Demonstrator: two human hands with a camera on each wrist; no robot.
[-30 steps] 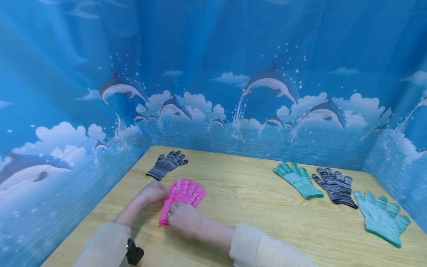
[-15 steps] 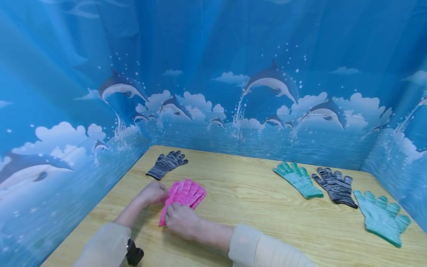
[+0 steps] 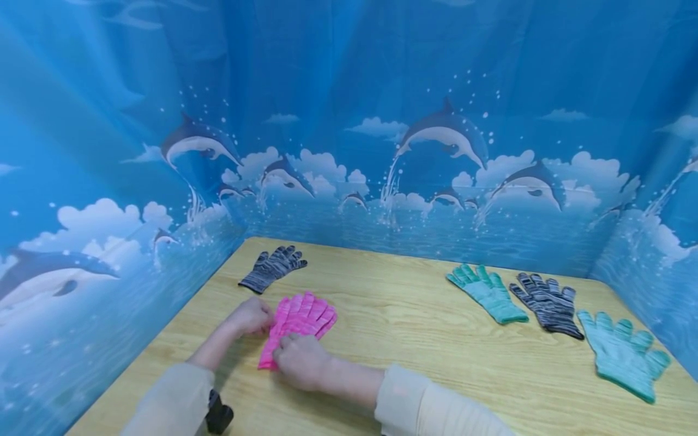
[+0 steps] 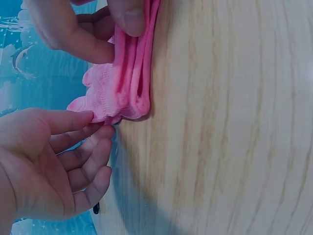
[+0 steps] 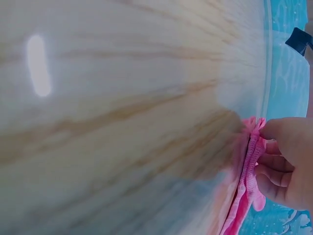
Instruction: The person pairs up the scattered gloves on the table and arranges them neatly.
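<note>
Pink knit gloves (image 3: pixel 303 315) lie one on the other on the wooden table, with two cuff openings (image 4: pixel 131 83) showing in the left wrist view. My left hand (image 3: pixel 251 315) is at their left side; its thumb and forefinger pinch the edge in the left wrist view, the other fingers loosely bent. My right hand (image 3: pixel 302 360) pinches the cuff end between thumb and fingers, and it hides part of the gloves in the head view. Just beyond my left hand lies a grey-black striped glove (image 3: pixel 272 268).
At the table's right are a green glove (image 3: pixel 489 293), another grey-black glove (image 3: pixel 549 304) and a second green glove (image 3: pixel 624 354). A blue dolphin-print curtain (image 3: pixel 349 121) hangs around the table (image 3: pixel 403 327). A black device (image 3: pixel 219 413) sits at my left sleeve.
The spread pink glove fingers have drawn closer together, lying more squarely over each other. My right hand has shifted only slightly at the cuff; my left hand stays at the edge.
</note>
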